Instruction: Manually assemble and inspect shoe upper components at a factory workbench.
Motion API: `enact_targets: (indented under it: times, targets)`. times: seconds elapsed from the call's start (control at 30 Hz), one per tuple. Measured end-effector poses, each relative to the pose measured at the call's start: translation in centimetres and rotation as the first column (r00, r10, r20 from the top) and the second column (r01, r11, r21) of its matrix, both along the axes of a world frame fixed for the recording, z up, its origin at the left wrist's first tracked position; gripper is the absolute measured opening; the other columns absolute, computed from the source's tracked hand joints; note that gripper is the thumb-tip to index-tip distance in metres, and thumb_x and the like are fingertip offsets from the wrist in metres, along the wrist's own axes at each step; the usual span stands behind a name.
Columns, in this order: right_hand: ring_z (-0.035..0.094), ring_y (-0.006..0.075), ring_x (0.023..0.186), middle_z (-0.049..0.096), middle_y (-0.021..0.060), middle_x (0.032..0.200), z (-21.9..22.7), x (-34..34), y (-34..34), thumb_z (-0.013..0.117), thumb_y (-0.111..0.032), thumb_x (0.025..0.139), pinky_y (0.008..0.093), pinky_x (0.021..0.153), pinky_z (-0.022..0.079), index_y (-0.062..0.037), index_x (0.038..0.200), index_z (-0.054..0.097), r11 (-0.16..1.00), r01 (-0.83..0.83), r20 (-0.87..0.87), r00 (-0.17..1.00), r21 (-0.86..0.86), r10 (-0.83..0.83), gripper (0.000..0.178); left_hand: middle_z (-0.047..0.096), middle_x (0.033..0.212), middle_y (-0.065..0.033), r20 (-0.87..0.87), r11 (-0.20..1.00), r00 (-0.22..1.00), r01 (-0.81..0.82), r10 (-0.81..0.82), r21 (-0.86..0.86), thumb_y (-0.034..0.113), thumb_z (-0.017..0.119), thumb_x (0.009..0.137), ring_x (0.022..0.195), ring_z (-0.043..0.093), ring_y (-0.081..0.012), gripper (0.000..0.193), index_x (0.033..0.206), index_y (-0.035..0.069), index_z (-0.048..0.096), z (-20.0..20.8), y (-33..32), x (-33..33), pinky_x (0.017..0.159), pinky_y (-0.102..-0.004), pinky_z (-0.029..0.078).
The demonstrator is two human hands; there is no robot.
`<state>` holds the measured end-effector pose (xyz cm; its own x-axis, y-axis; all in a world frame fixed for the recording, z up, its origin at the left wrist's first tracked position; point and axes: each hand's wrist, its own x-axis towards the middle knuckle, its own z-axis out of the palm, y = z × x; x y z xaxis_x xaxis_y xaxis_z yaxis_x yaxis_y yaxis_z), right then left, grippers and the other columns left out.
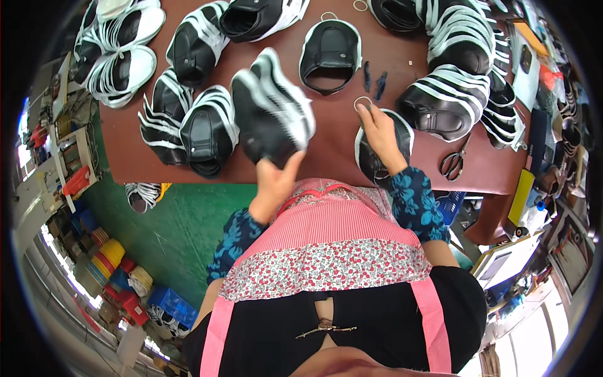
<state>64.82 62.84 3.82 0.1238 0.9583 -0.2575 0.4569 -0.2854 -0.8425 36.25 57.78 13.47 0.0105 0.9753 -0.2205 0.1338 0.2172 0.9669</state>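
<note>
My left hand (pixel 274 183) grips a stack of black-and-white shoe uppers (pixel 267 113) by its lower end, tilted above the brown table; the stack is smeared by motion. My right hand (pixel 382 135) reaches over another black upper with a white edge (pixel 402 129), its fingers together. At its fingertips is a thin pale elastic band (pixel 363 100), which it seems to pinch. Straight ahead, a single upper (pixel 331 53) lies with its opening toward me, and a similar band (pixel 328 15) shows at its far end. Two small dark strips (pixel 380 85) lie beside it.
More stacks of uppers (pixel 209 125) crowd the left side of the brown table (pixel 251 173) and its right (pixel 446 100). Black-handled scissors (pixel 453 164) lie near the right front edge. Colored bins (pixel 107 257) stand on the green floor at left.
</note>
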Motion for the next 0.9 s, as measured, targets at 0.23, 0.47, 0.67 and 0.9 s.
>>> enact_targets:
  times: [0.23,0.47,0.67,0.9]
  targets:
    - [0.064,0.0216,0.056,0.063,0.0136,0.071,-1.4,6.3,-4.4,0.067,-0.037,0.112,0.0395,0.054,0.048,0.0001,0.095,0.065,0.991,0.109,0.092,0.989,0.074,-0.116,0.041,0.076,0.095,-0.0209,-0.851,0.756,0.521,0.583,-0.065,0.299,0.019,0.076,0.095,0.095,0.072,-0.0418,0.027,0.111,-0.001,0.067,-13.5,14.1,10.1,0.094,-0.0500,0.053]
    - [0.067,0.0211,0.056,0.064,0.0138,0.069,-3.4,9.2,-8.6,0.067,-0.038,0.112,0.0376,0.054,0.051,0.0001,0.093,0.063,0.970,0.230,0.118,0.968,-0.078,-0.220,0.043,0.069,0.086,-0.0145,-0.853,0.552,0.488,0.666,0.186,0.501,0.020,0.080,0.089,0.087,0.068,-0.0353,0.022,0.090,0.007,0.063,-3.0,18.9,7.1,0.089,-0.0513,0.051]
    - [0.070,0.0502,0.077,0.070,0.0286,0.081,-2.7,9.0,-7.7,0.062,-0.044,0.113,0.0554,0.072,0.052,0.0010,0.101,0.068,0.933,0.299,0.096,0.954,-0.202,-0.285,0.047,0.077,0.102,-0.0218,-0.985,0.598,0.168,0.795,-0.049,0.106,0.024,0.080,0.092,0.096,0.073,-0.0453,0.030,0.106,-0.002,0.077,0.3,28.4,-9.4,0.092,-0.0539,0.058]
    - [0.064,0.0509,0.073,0.063,0.0292,0.076,-1.7,6.7,-9.1,0.068,-0.038,0.110,0.0554,0.065,0.047,0.0009,0.092,0.061,0.899,0.433,0.116,0.898,-0.068,-0.424,0.043,0.074,0.105,-0.0380,-0.960,0.807,0.192,0.588,-0.206,-0.056,0.056,0.064,0.109,0.101,0.072,-0.0554,0.063,0.107,-0.007,0.064,-9.4,37.8,-8.7,0.086,-0.0607,0.056]
